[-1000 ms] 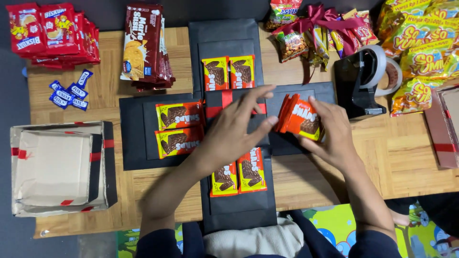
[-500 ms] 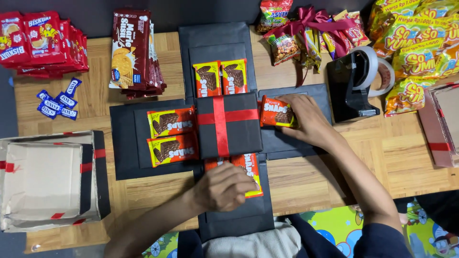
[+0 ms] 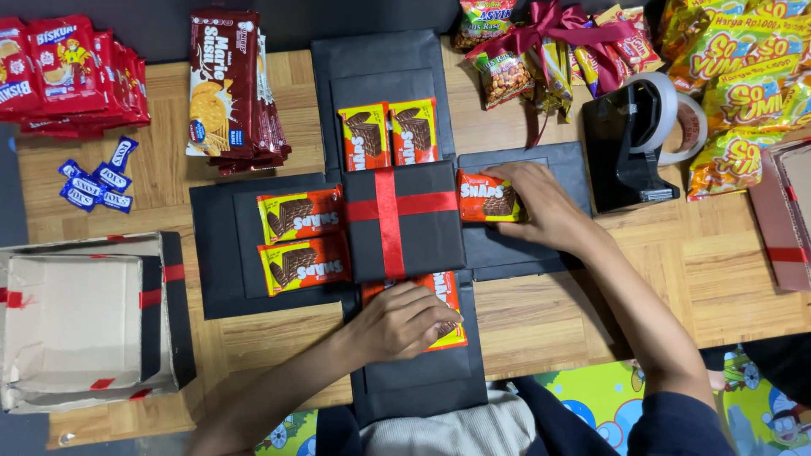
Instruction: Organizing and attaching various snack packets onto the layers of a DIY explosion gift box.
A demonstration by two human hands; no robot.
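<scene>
A black cross-shaped unfolded gift box [image 3: 215, 253] lies flat on the wooden table [image 3: 549, 325]. At its centre sits a small black lidded box with a red ribbon cross [image 3: 404, 221]. Orange-and-yellow wafer packets are laid on the flaps: two on the far flap [image 3: 389, 135], two on the left flap [image 3: 302, 239]. My right hand [image 3: 545, 203] presses one wafer packet [image 3: 486, 197] onto the right flap. My left hand [image 3: 405, 321] rests palm down on the packets of the near flap [image 3: 445, 295], partly covering them.
Stacks of red and maroon biscuit packs [image 3: 232, 84] and small blue sachets [image 3: 97, 177] lie at the back left. A black tape dispenser [image 3: 629, 139], ribboned snack packs [image 3: 549, 51] and yellow snack bags [image 3: 743, 93] sit at the back right. An open black-and-white box [image 3: 84, 321] stands at left.
My left hand drew back from the centre box to the near flap's packets. My right hand laid its wafer packet down on the right flap and stays on it.
</scene>
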